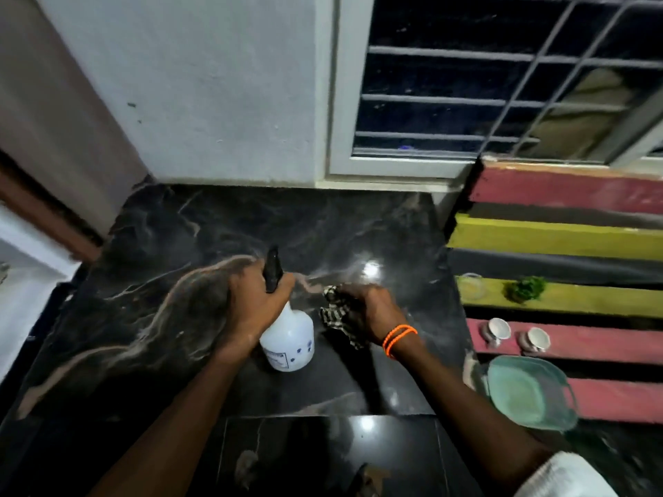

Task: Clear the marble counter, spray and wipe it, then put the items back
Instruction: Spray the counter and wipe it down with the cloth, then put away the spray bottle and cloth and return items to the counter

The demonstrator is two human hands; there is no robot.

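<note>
One spray bottle (287, 338), label print unreadably blurred.

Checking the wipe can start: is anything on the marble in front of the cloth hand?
Nothing visible does. The right hand grips the checked cloth on the marble counter, bare ahead of it. The spray bottle in the left hand sits beside it.

A corner of a home, by a window.
Dark veined marble counter (179, 281) meets a white plastered wall (215, 84); a barred window (484, 84) at one o'clock; cups (498, 330) and a plate (527, 392) on painted slats (574, 238) at three o'clock.
</note>
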